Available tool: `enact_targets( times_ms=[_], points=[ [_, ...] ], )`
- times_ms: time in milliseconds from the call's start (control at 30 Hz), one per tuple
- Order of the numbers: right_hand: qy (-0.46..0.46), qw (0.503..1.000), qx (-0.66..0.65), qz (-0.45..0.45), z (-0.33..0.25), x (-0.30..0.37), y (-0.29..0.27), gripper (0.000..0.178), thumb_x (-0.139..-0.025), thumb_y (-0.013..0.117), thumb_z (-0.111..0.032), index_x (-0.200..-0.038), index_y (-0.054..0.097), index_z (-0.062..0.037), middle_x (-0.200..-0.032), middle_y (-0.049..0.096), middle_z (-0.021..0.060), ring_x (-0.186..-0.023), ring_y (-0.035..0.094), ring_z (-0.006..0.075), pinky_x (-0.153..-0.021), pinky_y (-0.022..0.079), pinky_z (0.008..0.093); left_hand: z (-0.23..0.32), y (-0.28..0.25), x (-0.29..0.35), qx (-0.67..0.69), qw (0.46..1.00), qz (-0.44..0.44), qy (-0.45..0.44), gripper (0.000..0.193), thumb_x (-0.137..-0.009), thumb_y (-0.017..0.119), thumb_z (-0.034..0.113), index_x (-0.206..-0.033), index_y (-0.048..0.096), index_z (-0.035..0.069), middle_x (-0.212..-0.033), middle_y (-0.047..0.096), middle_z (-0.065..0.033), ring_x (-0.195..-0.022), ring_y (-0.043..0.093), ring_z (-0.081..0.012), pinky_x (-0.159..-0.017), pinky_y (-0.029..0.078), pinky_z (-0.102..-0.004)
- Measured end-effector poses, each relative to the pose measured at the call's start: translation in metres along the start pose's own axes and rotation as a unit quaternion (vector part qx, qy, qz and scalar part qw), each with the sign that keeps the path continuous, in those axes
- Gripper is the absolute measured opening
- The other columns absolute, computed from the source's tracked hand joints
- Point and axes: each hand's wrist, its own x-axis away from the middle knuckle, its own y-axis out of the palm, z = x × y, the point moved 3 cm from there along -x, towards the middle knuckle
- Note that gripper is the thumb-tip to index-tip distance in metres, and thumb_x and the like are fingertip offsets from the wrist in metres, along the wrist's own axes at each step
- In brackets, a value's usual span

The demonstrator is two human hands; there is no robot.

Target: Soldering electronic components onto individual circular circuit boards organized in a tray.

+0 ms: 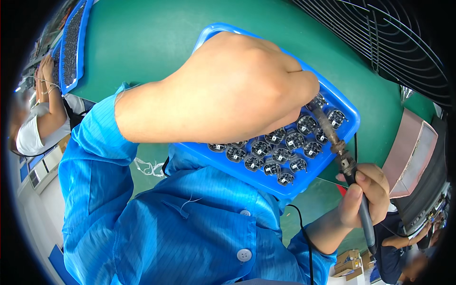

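In my right hand [368, 197] is a soldering iron [347, 164], gripped by its dark handle like a pen. Its metal shaft slants up and left over a blue plastic tray [352, 116], toward the fingers of my left hand. My left hand [247, 83] is closed above the tray, its fingers curled down and mostly out of sight; what they hold, if anything, is hidden. Several small round black circuit-board parts [294, 140] stand in the tray, close together. The iron's tip lies near a part by my left fingertips, but contact cannot be made out.
A black wire fan guard [380, 33] looms at the upper right. Beside it sits a worn pink box [408, 152] on the green table [142, 38]. Long blue trays [73, 47] and a person's arms are at far left. A black cable [304, 232] hangs near my right forearm.
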Motion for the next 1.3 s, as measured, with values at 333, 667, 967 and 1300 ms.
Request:
enact_targets(
  times_ms=[333,667,967,1300],
  points=[
    [-0.023,0.998,-0.028,0.044,-0.001,0.025,-0.027,0.034,-0.099,0.066,-0.028,-0.100,0.059,0.0050,-0.080,0.064,0.0210,-0.059,0.060,0.0269,-0.054,0.051,0.0366,-0.002,-0.010,0.008,0.018,0.999,0.032,-0.027,0.015,-0.081,0.076,0.002,-0.095,0.073,0.005,-0.075,0.069,-0.0077,-0.065,0.068,-0.0252,-0.059,0.053,-0.0355],
    [0.074,0.896,0.151,0.410,0.004,0.097,-0.103,0.028,-0.100,0.053,-0.017,-0.103,0.060,0.0100,-0.094,0.063,0.0225,-0.066,0.064,0.0270,-0.054,0.054,0.0314,0.025,-0.055,0.065,0.549,0.764,-0.067,-0.333,0.008,-0.086,0.068,-0.006,-0.082,0.073,-0.002,-0.065,0.065,-0.0019,-0.056,0.060,-0.0088,-0.051,0.044,-0.0239],
    [0.094,0.926,0.115,0.347,0.008,0.094,-0.108,0.030,-0.103,0.052,-0.019,-0.107,0.058,0.0101,-0.077,0.063,0.0216,-0.063,0.061,0.0272,-0.062,0.052,0.0338,0.064,-0.009,0.042,0.392,0.914,0.012,-0.105,0.008,-0.083,0.076,-0.002,-0.091,0.072,-0.001,-0.074,0.068,-0.0041,-0.061,0.065,-0.0148,-0.054,0.050,-0.0283],
    [-0.013,0.999,-0.025,0.018,0.007,0.031,-0.045,0.021,-0.090,0.072,-0.009,-0.098,0.062,0.0066,-0.084,0.069,0.0228,-0.066,0.066,0.0261,-0.061,0.053,0.0340,0.037,0.010,-0.013,0.043,0.994,0.079,-0.069,0.011,-0.079,0.077,0.005,-0.088,0.070,0.009,-0.068,0.064,-0.0061,-0.059,0.065,-0.0229,-0.053,0.051,-0.0355]
  ],
)
